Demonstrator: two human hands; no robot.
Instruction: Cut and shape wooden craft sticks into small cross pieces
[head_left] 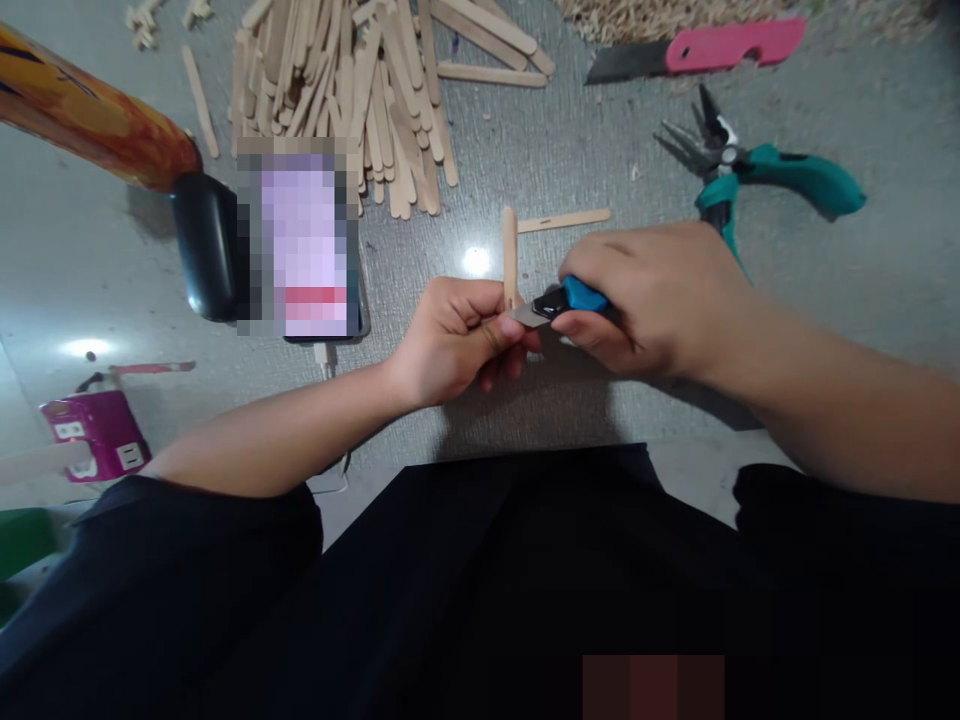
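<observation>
Between the thumb and fingers of my left hand (469,335) a wooden popsicle stick (511,250) stands upright, its lower end hidden by the fingers. My right hand (649,300) is closed round a utility knife (583,295) with a blue and black handle. The knife's blade (529,314) points left and lies at the stick's lower part, close to my left thumb. Just beyond the held stick, a second popsicle stick (566,220) with a small dark slit lies flat on the table.
Popsicle sticks (337,90) are heaped at the back. A pink-handled cutter (735,47) and teal pliers (795,175) lie at the right. On the left are a phone (311,240) on a cable, a black case (206,250), an orange cylinder (97,115) and a purple power strip (97,435).
</observation>
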